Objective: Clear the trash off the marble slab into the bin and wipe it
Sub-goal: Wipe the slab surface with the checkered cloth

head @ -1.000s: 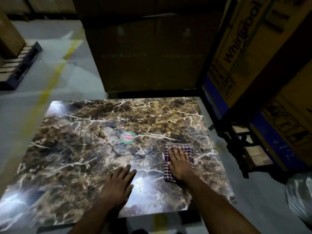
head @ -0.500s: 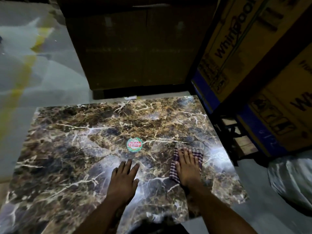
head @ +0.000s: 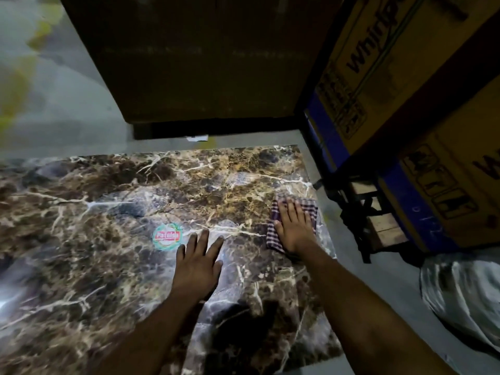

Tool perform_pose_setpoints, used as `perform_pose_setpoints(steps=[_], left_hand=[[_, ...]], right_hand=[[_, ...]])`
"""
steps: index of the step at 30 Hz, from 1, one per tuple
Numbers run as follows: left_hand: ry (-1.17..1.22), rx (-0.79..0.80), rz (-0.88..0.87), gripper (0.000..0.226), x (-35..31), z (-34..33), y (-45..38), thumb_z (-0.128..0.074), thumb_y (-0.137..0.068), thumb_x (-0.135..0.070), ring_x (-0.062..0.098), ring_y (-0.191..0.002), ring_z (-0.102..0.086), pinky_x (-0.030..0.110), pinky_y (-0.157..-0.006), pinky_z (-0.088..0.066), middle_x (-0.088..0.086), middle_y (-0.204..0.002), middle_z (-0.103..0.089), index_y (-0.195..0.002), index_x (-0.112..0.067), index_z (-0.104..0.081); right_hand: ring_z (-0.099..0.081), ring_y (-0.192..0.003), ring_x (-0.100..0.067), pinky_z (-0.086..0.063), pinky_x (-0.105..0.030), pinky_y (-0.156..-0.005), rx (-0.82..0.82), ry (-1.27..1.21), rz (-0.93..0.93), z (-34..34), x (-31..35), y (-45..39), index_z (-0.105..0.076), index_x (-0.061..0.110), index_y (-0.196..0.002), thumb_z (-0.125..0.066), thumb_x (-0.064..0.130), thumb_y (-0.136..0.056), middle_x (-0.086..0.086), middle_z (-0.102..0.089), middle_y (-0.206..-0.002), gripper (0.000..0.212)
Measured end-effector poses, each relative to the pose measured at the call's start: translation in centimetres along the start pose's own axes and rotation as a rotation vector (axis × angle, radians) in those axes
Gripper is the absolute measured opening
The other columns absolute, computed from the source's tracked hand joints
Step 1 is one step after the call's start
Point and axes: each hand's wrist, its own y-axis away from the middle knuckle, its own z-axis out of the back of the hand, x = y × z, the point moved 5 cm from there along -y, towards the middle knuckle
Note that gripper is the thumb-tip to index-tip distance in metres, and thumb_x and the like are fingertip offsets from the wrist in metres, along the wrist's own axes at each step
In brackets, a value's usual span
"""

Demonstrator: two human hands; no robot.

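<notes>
**Wiping the far right corner of the slab**

Here the right hand (head: 293, 228) lies flat, fingers straight and together, pressing a folded purple-and-white checked cloth (head: 273, 234) onto the brown, white-veined marble slab (head: 108, 212). The cloth sits near the slab's right edge, towards the far corner. The left hand (head: 198, 266) rests open on the marble near the middle, fingers spread and holding nothing, just beside a round green-and-red sticker (head: 165, 236).

To do this step well, I would keep the palm square over the cloth so the whole pad stays in contact, press evenly, and work in overlapping strokes from the edge inward, with the left hand as a brace. Near the rim, the cloth could slide off the side, so strokes should stop at the edge.

The cloth's long axis runs roughly from near to far, in line with the fingers, tilted slightly left at its near end. No trash shows on the marble; the sticker looks stuck on.
</notes>
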Motion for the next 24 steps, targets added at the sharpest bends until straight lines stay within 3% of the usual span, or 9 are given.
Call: perform_pose_setpoints(steps=[3,8,13,16,19,22,24], left_hand=[[-0.004,-0.015,0.047,0.058,-0.6,-0.3,0.0,-0.041,-0.096,-0.047,0.04,-0.145,-0.031,0.06,-0.108,-0.036,0.009,-0.162,-0.032,-0.152,-0.034,-0.038],[0.037,-0.047,0.067,0.06,-0.2,-0.1,0.7,-0.038,-0.094,-0.05,0.034,-0.145,-0.032,0.052,-0.108,-0.038,0.005,-0.162,-0.034,-0.151,-0.031,-0.041],[0.104,-0.038,0.159,0.062,0.9,0.6,2.7,-0.039,-0.093,-0.045,0.03,-0.146,-0.031,0.046,-0.113,-0.037,0.004,-0.162,-0.033,-0.153,-0.027,-0.038],[0.154,-0.053,0.213,0.057,1.8,1.2,4.4,-0.042,-0.094,-0.039,0.028,-0.143,-0.034,0.042,-0.113,-0.038,0.005,-0.159,-0.035,-0.15,-0.026,-0.041],[0.242,-0.124,0.259,0.046,2.6,2.1,6.6,-0.043,-0.095,-0.034,0.029,-0.133,-0.043,0.042,-0.109,-0.041,0.008,-0.147,-0.049,-0.138,-0.02,-0.054],[0.318,-0.168,0.306,0.038,3.0,2.3,8.0,-0.042,-0.094,-0.027,0.029,-0.113,-0.05,0.045,-0.099,-0.044,0.008,-0.12,-0.056,-0.124,-0.015,-0.063],[0.393,-0.113,0.38,0.04,3.6,2.1,8.2,-0.042,-0.094,-0.032,0.03,-0.109,-0.051,0.045,-0.096,-0.045,0.007,-0.113,-0.053,-0.123,-0.013,-0.061]], right_hand=[[0.006,-0.156,-0.027,0.0,-0.048,-0.124,-0.018,0.01,0.023,1.1,-0.3,-3.0,0.011,0.024,-0.161,-0.02,0.045,-0.108,-0.006,0.009,-0.17,0.064],[0.004,-0.156,-0.028,-0.002,-0.05,-0.125,-0.062,0.069,0.235,1.1,5.7,-6.1,0.007,0.023,-0.161,-0.022,0.046,-0.107,-0.006,0.004,-0.17,0.066],[0.007,-0.156,-0.029,0.003,-0.051,-0.124,0.002,0.117,0.503,-1.6,14.7,-2.9,0.01,0.025,-0.161,-0.022,0.05,-0.107,-0.006,0.004,-0.17,0.067],[-0.003,-0.156,-0.031,0.0,-0.051,-0.123,0.009,0.142,0.641,-4.0,18.0,1.0,-0.003,0.023,-0.162,-0.023,0.049,-0.105,-0.007,-0.006,-0.17,0.066],[-0.018,-0.154,-0.033,-0.011,-0.053,-0.122,-0.023,0.13,0.679,-5.7,19.0,5.0,-0.019,0.021,-0.161,-0.024,0.049,-0.101,-0.008,-0.021,-0.168,0.066],[-0.023,-0.153,-0.031,-0.022,-0.054,-0.121,-0.032,0.086,0.673,-6.8,18.5,8.9,-0.024,0.022,-0.16,-0.032,0.047,-0.099,-0.006,-0.027,-0.166,0.066],[-0.016,-0.155,-0.026,-0.014,-0.051,-0.123,0.003,-0.023,0.681,-6.9,18.7,10.2,-0.025,0.024,-0.16,-0.039,0.042,-0.099,-0.003,-0.021,-0.167,0.065]])
